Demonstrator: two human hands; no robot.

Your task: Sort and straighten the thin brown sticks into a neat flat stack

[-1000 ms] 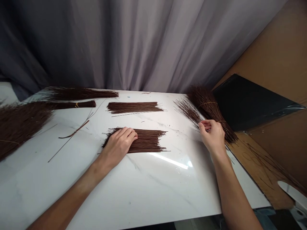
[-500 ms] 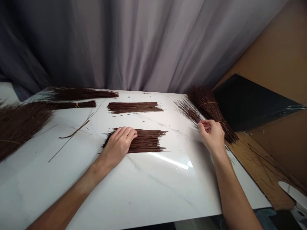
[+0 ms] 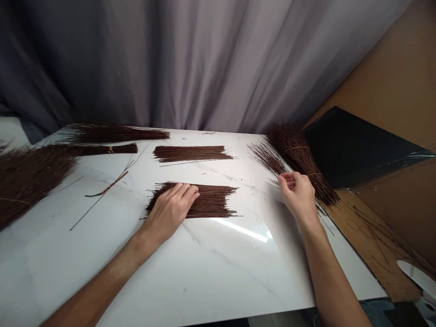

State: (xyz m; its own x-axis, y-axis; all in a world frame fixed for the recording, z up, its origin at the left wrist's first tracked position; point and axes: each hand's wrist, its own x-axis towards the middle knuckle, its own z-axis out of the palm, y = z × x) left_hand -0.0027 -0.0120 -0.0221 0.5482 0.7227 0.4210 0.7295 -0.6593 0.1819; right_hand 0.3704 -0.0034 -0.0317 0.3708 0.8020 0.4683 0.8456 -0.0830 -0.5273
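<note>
My left hand (image 3: 173, 204) lies over the left part of a flat row of thin brown twigs (image 3: 211, 200) on the table, its fingers bent together and closed on them. The thumb is hidden beneath. On the right, my right hand (image 3: 298, 190) is closed in a pinch at the near end of a small loose spread of twigs (image 3: 267, 156); the fingers cover what they grip. Just beyond it leans a thick twig bundle (image 3: 299, 156) tied with yellow bands. A second flat row of twigs (image 3: 190, 153) lies farther back, parallel to the first.
More twig bundles (image 3: 119, 133) lie at the back left, and a bushy one (image 3: 30, 181) is at the left edge. A few loose twigs with a brown strip (image 3: 109, 186) lie nearby. Behind the white table (image 3: 218, 268) hangs a grey curtain (image 3: 204, 59); a brown board (image 3: 402, 81) stands at right.
My left hand has slid slightly to the right over the row of twigs. My right hand has shifted a little to the left at the loose twigs.
</note>
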